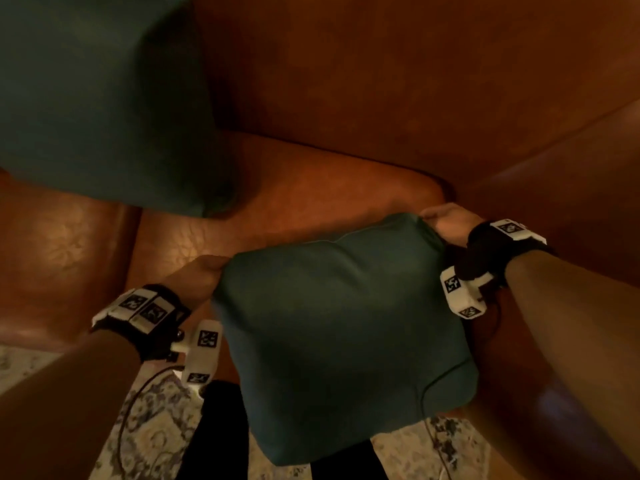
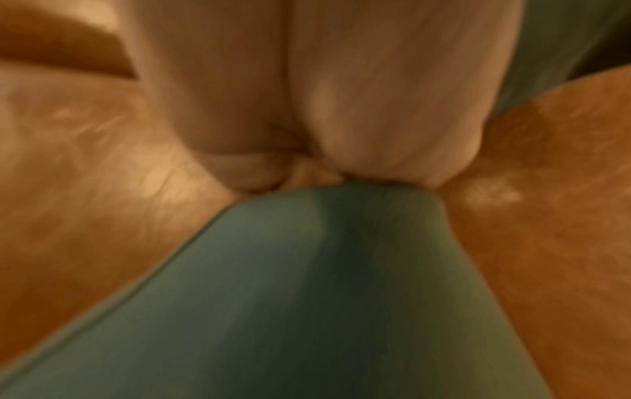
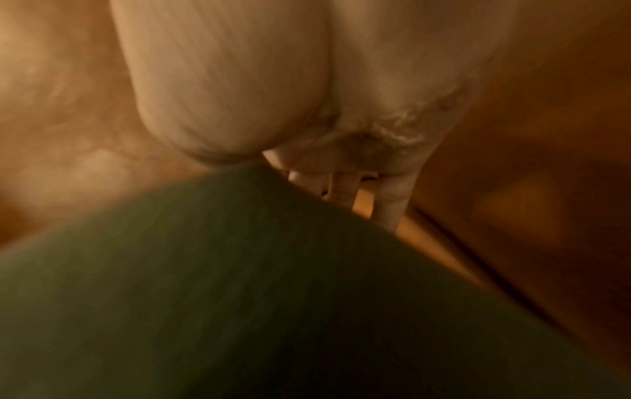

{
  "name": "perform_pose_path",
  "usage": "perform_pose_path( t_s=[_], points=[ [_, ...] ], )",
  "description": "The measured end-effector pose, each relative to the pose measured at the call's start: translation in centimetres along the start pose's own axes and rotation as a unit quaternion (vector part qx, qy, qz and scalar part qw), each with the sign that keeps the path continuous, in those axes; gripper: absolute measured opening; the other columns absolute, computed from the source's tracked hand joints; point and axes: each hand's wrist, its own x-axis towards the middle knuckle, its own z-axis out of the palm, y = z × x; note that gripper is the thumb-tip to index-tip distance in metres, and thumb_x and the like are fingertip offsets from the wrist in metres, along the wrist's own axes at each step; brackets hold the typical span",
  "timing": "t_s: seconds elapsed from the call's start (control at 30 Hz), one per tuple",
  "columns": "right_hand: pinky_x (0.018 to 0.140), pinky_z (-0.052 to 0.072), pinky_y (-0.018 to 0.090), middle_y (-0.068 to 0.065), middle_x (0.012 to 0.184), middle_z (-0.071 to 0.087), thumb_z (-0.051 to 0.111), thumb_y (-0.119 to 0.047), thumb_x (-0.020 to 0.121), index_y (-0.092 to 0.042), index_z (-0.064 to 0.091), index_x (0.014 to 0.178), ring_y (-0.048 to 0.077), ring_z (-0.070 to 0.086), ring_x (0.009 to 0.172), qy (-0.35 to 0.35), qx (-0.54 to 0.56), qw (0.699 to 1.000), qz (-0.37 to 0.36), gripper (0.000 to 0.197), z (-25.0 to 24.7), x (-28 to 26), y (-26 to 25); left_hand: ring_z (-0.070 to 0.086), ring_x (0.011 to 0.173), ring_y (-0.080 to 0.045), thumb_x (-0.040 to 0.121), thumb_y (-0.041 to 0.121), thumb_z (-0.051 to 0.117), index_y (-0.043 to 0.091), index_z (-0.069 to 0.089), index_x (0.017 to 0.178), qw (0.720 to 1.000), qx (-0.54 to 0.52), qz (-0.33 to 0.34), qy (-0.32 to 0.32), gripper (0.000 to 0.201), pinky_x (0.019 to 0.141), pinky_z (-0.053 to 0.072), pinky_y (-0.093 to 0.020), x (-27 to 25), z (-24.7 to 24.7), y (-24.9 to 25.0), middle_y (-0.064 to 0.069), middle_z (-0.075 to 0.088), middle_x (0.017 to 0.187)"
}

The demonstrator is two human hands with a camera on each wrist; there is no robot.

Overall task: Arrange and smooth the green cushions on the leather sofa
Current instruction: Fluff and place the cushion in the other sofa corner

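Green cushion [image 1: 341, 334] held above the leather sofa [image 1: 311, 199] seat's front edge. Left hand [image 1: 194, 277] pinches its far-left corner; right hand [image 1: 446, 223] pinches its far-right corner. Second green cushion [image 1: 100, 98] stands against the backrest, well apart.

A home living room: brown leather sofa [image 1: 346, 98], green cushions [image 1: 339, 334], patterned rug [image 1: 152, 427] underfoot.
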Motion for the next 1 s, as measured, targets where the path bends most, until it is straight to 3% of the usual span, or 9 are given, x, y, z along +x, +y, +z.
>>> perform_pose_path(
  t_s=[0.07, 0.2, 0.33, 0.4, 0.53, 0.63, 0.77, 0.9, 1.0],
  points=[
    [0.088, 0.03, 0.023, 0.012, 0.141, 0.049, 0.043, -0.01, 0.101, -0.009, 0.053, 0.132, 0.027, 0.044, 0.129, -0.012, -0.018, 1.0, -0.008, 0.034, 0.0, 0.3, -0.2, 0.058, 0.088, 0.009, 0.092, -0.017, 0.033, -0.004, 0.048, 0.12, 0.998, -0.058, 0.001, 0.024, 0.034, 0.08, 0.041, -0.008, -0.3, 0.4, -1.2, -0.007, 0.056, 0.106],
    [0.089, 0.03, 0.022, 0.01, 0.136, 0.052, 0.037, -0.005, 0.101, -0.012, 0.058, 0.124, 0.028, 0.045, 0.128, -0.013, -0.027, 0.999, -0.032, 0.032, 0.7, 0.5, -0.8, 0.053, 0.106, -0.019, 0.091, -0.016, 0.042, -0.01, 0.049, 0.123, 0.996, -0.076, -0.011, -0.047, 0.033, 0.082, 0.043, -0.007, -0.9, 0.6, -2.3, -0.01, 0.051, 0.112],
    [0.092, 0.037, 0.029, 0.005, 0.124, 0.061, 0.048, -0.013, 0.096, -0.025, 0.064, 0.104, 0.025, 0.053, 0.117, 0.024, -0.017, 0.999, -0.045, 0.022, 1.2, -0.1, 0.1, 0.059, 0.081, -0.005, 0.084, 0.001, 0.055, 0.016, 0.058, 0.097, 0.99, -0.141, 0.009, -0.027, 0.021, 0.067, 0.05, -0.01, -1.5, 0.1, -2.4, 0.0, 0.059, 0.094],
    [0.098, 0.04, 0.033, 0.004, 0.119, 0.064, 0.053, -0.018, 0.095, -0.028, 0.064, 0.097, 0.024, 0.055, 0.115, 0.036, -0.02, 0.998, -0.047, 0.015, 1.2, -0.3, 0.6, 0.061, 0.072, -0.001, 0.088, -0.004, 0.051, 0.015, 0.058, 0.092, 0.99, -0.132, 0.036, -0.033, 0.021, 0.067, 0.049, -0.013, -1.2, 0.0, -3.2, -0.008, 0.058, 0.091],
    [0.092, 0.041, 0.029, 0.0, 0.107, 0.066, 0.054, -0.011, 0.093, -0.033, 0.064, 0.088, 0.02, 0.058, 0.104, 0.058, -0.062, 0.994, -0.066, 0.025, 0.5, -1.0, 0.5, 0.058, 0.087, -0.024, 0.086, -0.006, 0.052, -0.003, 0.064, 0.102, 0.991, -0.083, 0.001, 0.103, 0.02, 0.08, 0.047, -0.037, -0.8, -0.1, -4.6, -0.015, 0.061, 0.095],
    [0.08, 0.041, 0.025, 0.0, 0.098, 0.062, 0.051, -0.009, 0.095, -0.028, 0.068, 0.095, 0.017, 0.056, 0.085, 0.143, -0.062, 0.985, -0.074, 0.026, 0.0, -2.3, 0.5, 0.061, 0.089, -0.032, 0.091, 0.005, 0.056, 0.001, 0.064, 0.097, 0.949, -0.181, -0.073, 0.248, 0.01, 0.084, 0.049, -0.042, -0.8, -0.2, -5.7, -0.017, 0.063, 0.09],
    [0.091, 0.049, 0.036, 0.012, 0.104, 0.068, 0.051, -0.011, 0.093, -0.021, 0.068, 0.103, 0.031, 0.064, 0.097, 0.238, -0.041, 0.97, -0.037, 0.022, -0.8, -4.0, 0.3, 0.06, 0.092, -0.034, 0.093, 0.01, 0.054, 0.005, 0.059, 0.103, 0.927, -0.239, -0.118, 0.262, 0.012, 0.082, 0.048, -0.041, -1.0, 0.0, -6.5, -0.023, 0.063, 0.098],
    [0.086, 0.048, 0.034, 0.01, 0.09, 0.072, 0.06, -0.016, 0.09, -0.018, 0.069, 0.093, 0.029, 0.067, 0.091, 0.272, -0.096, 0.943, -0.166, 0.009, 1.2, -7.7, -5.0, 0.055, 0.084, -0.027, 0.09, 0.005, 0.054, 0.007, 0.055, 0.099, 0.979, 0.017, -0.051, 0.197, 0.009, 0.075, 0.043, -0.033, -1.1, -1.7, -6.3, -0.013, 0.058, 0.09],
    [0.069, 0.052, 0.03, -0.005, 0.07, 0.069, 0.072, -0.033, 0.081, -0.024, 0.067, 0.076, 0.015, 0.066, 0.069, 0.109, -0.163, 0.938, -0.287, 0.011, 7.7, -11.2, -10.4, 0.055, 0.077, -0.022, 0.088, 0.012, 0.054, 0.014, 0.051, 0.096, 0.979, 0.099, -0.044, 0.175, 0.009, 0.064, 0.039, -0.028, -1.7, -2.2, -5.4, -0.003, 0.057, 0.082]
  ],
)
